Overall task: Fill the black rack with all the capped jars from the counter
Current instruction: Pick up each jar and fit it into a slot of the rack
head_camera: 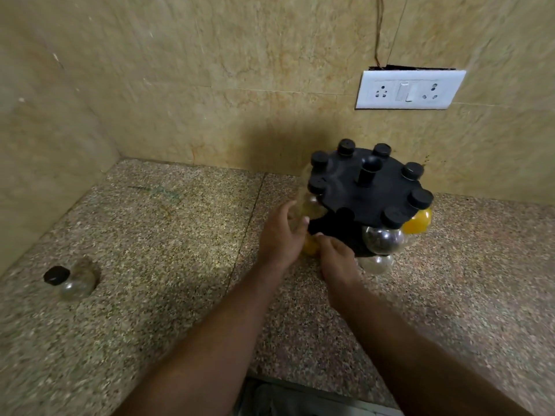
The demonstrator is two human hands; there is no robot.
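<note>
Left hand sits at the near-left edge of the round black plastic carousel rack, fingers spread and curved against a clear glass jar w/ pale contents hanging from the top tier; looks like a steadying hold rather than a full grasp, probably so the rack doesn't spin or tip while the other hand works. Right hand is lower, fingers curled in toward the rack's lower tier, just beside a yellow-filled jar; whether it actually grips that jar or only nudges it, cannot tell, view blurred and thumb side hidden

Rack stands on the speckled granite counter close to the beige tiled wall, below the white switch/socket plate. Top disc carries a ring of black screw caps around a central black knob; jars hang under the disc by their necks, which explains caps above, bodies below. Visible bodies on the near-right: dark-filled clear jar, orange-yellow jar, a clear one lower down

One gap shows at the near edge of the top disc, approx between the two hands

Remaining: one clear glass jar w/ black cap on the counter, far left, well apart from rack. Judgement: task nearly done, this jar at least is left to go in
</note>
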